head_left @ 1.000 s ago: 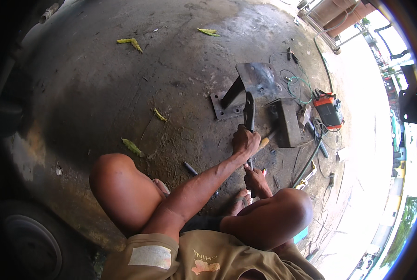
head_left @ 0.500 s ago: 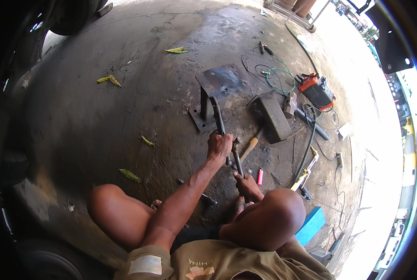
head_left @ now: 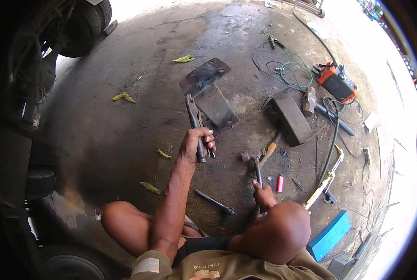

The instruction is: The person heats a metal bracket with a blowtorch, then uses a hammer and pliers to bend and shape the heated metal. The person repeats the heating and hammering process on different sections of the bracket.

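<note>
My left hand (head_left: pixel 197 143) is closed round the handles of dark locking pliers (head_left: pixel 193 113). Their jaws meet the edge of a steel bracket (head_left: pixel 216 106), a box-like body with a drilled flange plate (head_left: pixel 204 74) at its far end. The bracket lies tilted on the ground ahead of me. Lower and to the right, my right hand (head_left: pixel 264 196) grips a hammer (head_left: pixel 258 171) by its dark handle, the head up and apart from the bracket. My right knee hides part of that forearm.
A rectangular steel block (head_left: pixel 290 116), a sledgehammer (head_left: pixel 309 101) and an orange-black welding machine (head_left: pixel 337 83) with cables stand right. Nearer lie a pink lighter (head_left: pixel 280 183), a yellow-handled torch (head_left: pixel 325 184), a blue bar (head_left: pixel 330 235) and a metal rod (head_left: pixel 215 202). Vehicle wheels (head_left: pixel 80 30) are far left.
The bracket has turned over from standing to lying tilted, with the pliers at its edge. My left hand has shifted left; the hammer in my right hand has moved right, away from it.
</note>
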The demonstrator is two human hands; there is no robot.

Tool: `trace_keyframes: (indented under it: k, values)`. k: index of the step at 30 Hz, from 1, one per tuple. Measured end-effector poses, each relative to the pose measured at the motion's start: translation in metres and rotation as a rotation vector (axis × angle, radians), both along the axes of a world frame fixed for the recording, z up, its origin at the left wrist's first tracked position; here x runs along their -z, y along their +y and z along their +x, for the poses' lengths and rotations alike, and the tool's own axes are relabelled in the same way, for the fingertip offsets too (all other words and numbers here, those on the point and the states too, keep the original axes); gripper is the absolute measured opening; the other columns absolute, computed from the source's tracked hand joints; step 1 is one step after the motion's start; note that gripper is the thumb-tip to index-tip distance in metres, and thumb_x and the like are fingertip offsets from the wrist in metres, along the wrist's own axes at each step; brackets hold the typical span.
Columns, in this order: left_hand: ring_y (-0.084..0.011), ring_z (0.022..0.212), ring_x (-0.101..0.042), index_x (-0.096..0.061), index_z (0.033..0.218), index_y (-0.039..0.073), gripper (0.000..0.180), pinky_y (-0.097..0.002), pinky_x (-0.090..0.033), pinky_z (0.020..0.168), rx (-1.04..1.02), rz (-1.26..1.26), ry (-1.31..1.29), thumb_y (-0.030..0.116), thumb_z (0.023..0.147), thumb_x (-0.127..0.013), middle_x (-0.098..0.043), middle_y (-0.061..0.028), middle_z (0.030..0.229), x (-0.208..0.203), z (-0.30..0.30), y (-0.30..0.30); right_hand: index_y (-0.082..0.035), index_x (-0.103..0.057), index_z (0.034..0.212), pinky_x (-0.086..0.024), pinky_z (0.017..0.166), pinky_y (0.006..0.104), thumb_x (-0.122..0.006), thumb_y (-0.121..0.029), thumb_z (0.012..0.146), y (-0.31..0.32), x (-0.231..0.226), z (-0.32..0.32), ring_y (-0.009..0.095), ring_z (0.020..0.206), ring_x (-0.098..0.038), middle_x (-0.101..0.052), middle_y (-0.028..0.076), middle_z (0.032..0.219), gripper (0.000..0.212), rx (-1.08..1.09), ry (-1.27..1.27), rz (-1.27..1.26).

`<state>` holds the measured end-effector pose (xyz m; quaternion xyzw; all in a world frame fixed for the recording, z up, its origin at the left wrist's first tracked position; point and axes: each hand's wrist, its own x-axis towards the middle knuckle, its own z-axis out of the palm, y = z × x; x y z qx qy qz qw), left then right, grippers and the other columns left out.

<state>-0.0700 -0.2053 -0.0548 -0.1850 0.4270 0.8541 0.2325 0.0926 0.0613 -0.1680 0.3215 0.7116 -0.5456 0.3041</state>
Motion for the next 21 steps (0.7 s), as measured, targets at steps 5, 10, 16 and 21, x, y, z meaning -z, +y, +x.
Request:
trace_keyframes:
  k: [5, 10, 16, 21]
  values:
    - [-0.0177, 0.067, -0.053, -0.052, 0.085, 0.008, 0.013, -0.0418, -0.046, 0.073, -0.035, 0.106, 0.020, 0.019, 0.086, -0.060, -0.050, -0.0004, 0.070, -0.008, -0.005, -0.041, -0.005, -0.054, 0.089, -0.038, 0.048, 0.0353, -0.058, -0.048, 0.099, 0.003, 0.010, 0.001, 0.015, 0.051, -0.049, -0.053, 0.004, 0.064, 0.045, 0.019, -0.018, -0.022]
    - [-0.0196, 0.068, -0.053, -0.054, 0.092, 0.004, 0.017, -0.0423, -0.045, 0.074, -0.126, 0.204, 0.032, 0.018, 0.084, -0.059, -0.049, -0.0025, 0.073, -0.006, -0.004, -0.082, -0.005, -0.051, 0.092, -0.041, 0.041, 0.0340, -0.056, -0.048, 0.101, 0.001, 0.006, -0.003, 0.016, 0.047, -0.049, -0.051, 0.004, 0.063, 0.044, 0.029, -0.057, -0.099]
    - [-0.0217, 0.072, -0.054, -0.055, 0.093, 0.002, 0.019, -0.0452, -0.046, 0.076, -0.163, 0.375, 0.037, 0.016, 0.081, -0.061, -0.051, -0.0052, 0.075, 0.014, -0.012, -0.110, -0.006, -0.050, 0.095, -0.038, 0.039, 0.0306, -0.056, -0.049, 0.100, 0.000, 0.000, -0.006, 0.012, 0.044, -0.045, -0.047, 0.001, 0.061, 0.044, 0.041, -0.058, -0.094]
    - [-0.0206, 0.076, -0.052, -0.054, 0.094, 0.000, 0.019, -0.0409, -0.045, 0.080, -0.205, 0.482, 0.080, 0.014, 0.084, -0.062, -0.052, -0.0050, 0.078, 0.032, -0.019, -0.129, -0.007, -0.049, 0.095, -0.036, 0.039, 0.0290, -0.055, -0.048, 0.101, 0.000, 0.001, -0.007, 0.011, 0.045, -0.044, -0.047, 0.000, 0.061, 0.042, 0.052, -0.056, -0.104]
